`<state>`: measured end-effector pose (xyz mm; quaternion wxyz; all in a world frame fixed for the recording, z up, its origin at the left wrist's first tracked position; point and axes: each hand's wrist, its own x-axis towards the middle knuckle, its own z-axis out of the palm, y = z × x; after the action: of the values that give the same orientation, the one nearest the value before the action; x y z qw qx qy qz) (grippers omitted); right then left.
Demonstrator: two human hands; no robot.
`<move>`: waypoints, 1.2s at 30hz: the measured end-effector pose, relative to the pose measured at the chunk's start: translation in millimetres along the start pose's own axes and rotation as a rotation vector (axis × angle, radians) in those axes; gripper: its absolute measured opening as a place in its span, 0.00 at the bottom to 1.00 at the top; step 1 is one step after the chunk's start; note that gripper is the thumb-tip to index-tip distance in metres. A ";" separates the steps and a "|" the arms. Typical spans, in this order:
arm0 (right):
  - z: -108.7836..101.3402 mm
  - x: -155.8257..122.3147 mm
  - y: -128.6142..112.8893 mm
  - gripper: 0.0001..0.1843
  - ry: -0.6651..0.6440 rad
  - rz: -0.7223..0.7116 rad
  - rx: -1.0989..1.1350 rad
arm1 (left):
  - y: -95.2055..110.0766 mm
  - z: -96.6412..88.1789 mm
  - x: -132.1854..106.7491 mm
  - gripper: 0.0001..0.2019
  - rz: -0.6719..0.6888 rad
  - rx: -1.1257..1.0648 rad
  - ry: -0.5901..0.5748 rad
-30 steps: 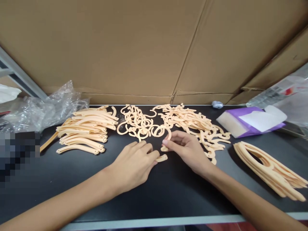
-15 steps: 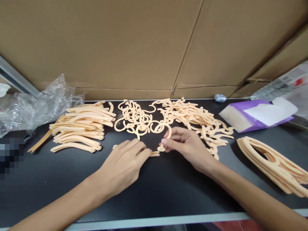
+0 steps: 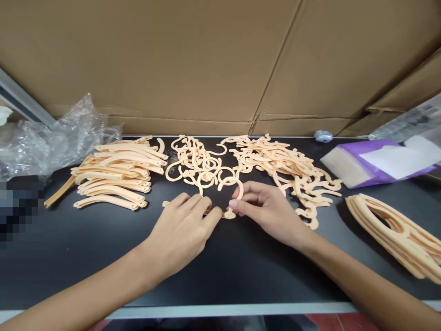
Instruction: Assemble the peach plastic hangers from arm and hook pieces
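Note:
My left hand is closed over a peach-coloured curved plastic hanger arm, most of it hidden under the fingers. My right hand pinches a peach plastic hanger hook between thumb and fingers. The hook's flat base meets the right end of the hanger arm; whether it sits in the hole I cannot tell. Just beyond both hands lies a heap of loose hooks. Behind my right hand spreads a pile of short wavy pieces.
To the left is a stack of hanger arms, with clear plastic wrap behind it. At right are a purple tissue pack and a stack of peach looped pieces. Cardboard walls the back of the black table.
The hook in my right hand has come down onto the hanger arm's end, which my left hand has moved slightly right. The whole view has shifted a little.

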<state>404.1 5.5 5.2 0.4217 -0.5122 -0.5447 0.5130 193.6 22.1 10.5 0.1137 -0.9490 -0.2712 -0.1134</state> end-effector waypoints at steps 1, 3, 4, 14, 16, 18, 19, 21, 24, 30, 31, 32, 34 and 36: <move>0.6 -0.3 0.6 0.14 0.005 -0.007 -0.014 | 0.5 0.8 0.1 0.06 0.007 0.005 0.015; 1.0 -1.0 1.8 0.13 0.003 -0.008 -0.031 | 1.1 2.0 0.2 0.05 0.022 0.021 0.043; 1.0 -1.3 2.3 0.13 -0.002 -0.005 -0.034 | 1.2 2.3 0.2 0.05 0.030 0.032 0.052; -0.4 1.4 3.5 0.10 -0.053 0.014 0.031 | 0.5 -7.7 4.3 0.08 0.103 0.127 0.002; -0.7 1.7 3.0 0.10 -0.051 0.023 0.025 | -1.0 -8.5 5.6 0.08 0.121 0.133 0.000; -1.0 1.5 2.5 0.10 -0.041 0.031 -0.009 | -3.2 -8.7 6.5 0.07 0.128 0.136 -0.001; -1.1 1.2 2.3 0.10 -0.037 0.034 -0.029 | -4.4 -8.6 6.6 0.07 0.129 0.137 0.000; -1.2 0.9 2.1 0.09 -0.037 0.040 -0.052 | -6.3 -8.2 6.2 0.07 0.127 0.134 0.007; -1.2 1.0 2.2 0.10 -0.047 0.049 -0.006 | -7.4 -7.3 4.6 0.07 0.118 0.113 0.013; 1.5 1.0 3.3 0.11 -0.019 0.055 -0.005 | -8.0 -4.2 3.5 0.07 0.121 0.110 0.037; 2.2 0.5 3.3 0.11 -0.011 0.049 -0.024 | -8.4 -3.5 3.7 0.07 0.127 0.107 0.044; 3.0 -0.2 3.2 0.10 -0.003 0.042 -0.044 | -8.7 -2.8 3.8 0.07 0.131 0.104 0.053; 4.7 -1.7 3.1 0.10 0.019 0.038 -0.082 | -9.4 -1.5 3.8 0.08 0.141 0.094 0.067; 6.4 -2.9 3.4 0.10 0.038 0.038 -0.113 | -10.1 -0.7 3.5 0.08 0.150 0.087 0.076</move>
<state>398.6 1.7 1.3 0.3927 -0.5550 -0.5549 0.4794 191.0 32.0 13.6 0.1732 -0.9558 -0.1997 -0.1288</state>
